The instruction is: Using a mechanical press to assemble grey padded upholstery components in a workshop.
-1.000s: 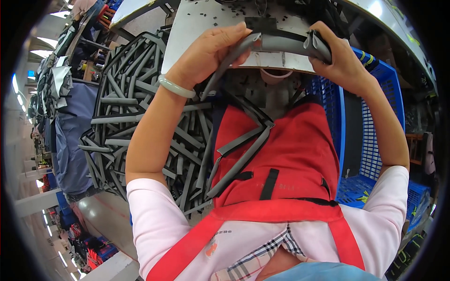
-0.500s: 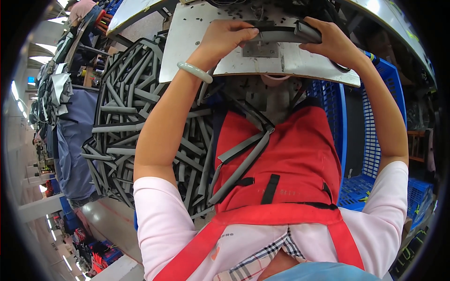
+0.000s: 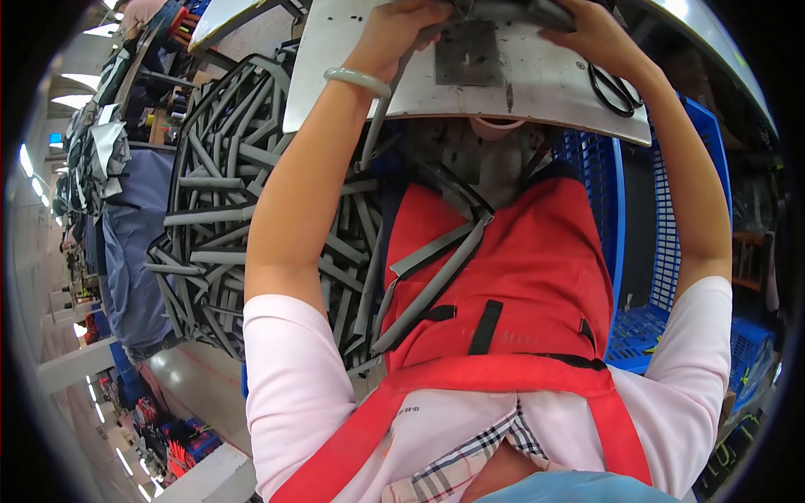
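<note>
At the top of the view, my left hand [image 3: 404, 27] and my right hand [image 3: 594, 33] grip a grey padded strip [image 3: 503, 11] near its two ends, over the white work table [image 3: 545, 84]. The fingers of both are closed, and the far edge of the picture cuts off part of the strip. From beneath my left hand a narrow grey strip [image 3: 379, 124] hangs past the table's edge. A dark metal plate [image 3: 467, 54] is set in the tabletop between my hands. More grey strips [image 3: 440, 285] lie across the red apron [image 3: 537, 277] on my lap.
To the left is a big heap of grey strips [image 3: 226, 214]. Black-handled scissors [image 3: 616, 90] lie near the table's right edge. Blue plastic crates [image 3: 717, 159] stand to the right, beside my arm. Blue-grey cloth [image 3: 138, 243] drapes at the far left.
Both hands have moved away from me with the strip, toward the top of the view. The metal plate and the scissors show more fully now.
</note>
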`<state>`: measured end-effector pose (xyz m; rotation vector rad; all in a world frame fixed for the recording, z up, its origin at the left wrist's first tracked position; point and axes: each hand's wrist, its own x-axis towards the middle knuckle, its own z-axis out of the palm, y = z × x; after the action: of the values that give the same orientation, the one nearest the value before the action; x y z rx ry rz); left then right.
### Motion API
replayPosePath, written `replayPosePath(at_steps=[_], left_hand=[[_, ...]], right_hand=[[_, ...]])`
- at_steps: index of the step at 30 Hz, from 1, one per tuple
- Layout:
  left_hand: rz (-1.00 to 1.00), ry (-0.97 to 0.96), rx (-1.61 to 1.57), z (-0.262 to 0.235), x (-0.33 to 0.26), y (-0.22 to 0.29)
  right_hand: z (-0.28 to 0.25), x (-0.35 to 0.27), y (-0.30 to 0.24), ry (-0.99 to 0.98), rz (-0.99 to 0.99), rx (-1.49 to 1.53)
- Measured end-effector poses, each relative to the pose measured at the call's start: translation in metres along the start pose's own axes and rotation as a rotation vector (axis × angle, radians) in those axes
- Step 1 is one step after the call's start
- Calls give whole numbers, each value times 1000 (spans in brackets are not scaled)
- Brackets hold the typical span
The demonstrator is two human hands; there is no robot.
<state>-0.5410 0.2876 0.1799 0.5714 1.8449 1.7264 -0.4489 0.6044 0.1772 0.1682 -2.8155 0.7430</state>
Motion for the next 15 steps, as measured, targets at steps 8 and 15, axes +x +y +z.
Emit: replayPosePath(at_steps=[8,15], left_hand=[[146,-99,518,52,-83,28],[208,-340,143,37,-88,-43]], right_hand=[[78,-111,-205,124,-938,-449],[70,-105,-180,-161,-402,-288]])
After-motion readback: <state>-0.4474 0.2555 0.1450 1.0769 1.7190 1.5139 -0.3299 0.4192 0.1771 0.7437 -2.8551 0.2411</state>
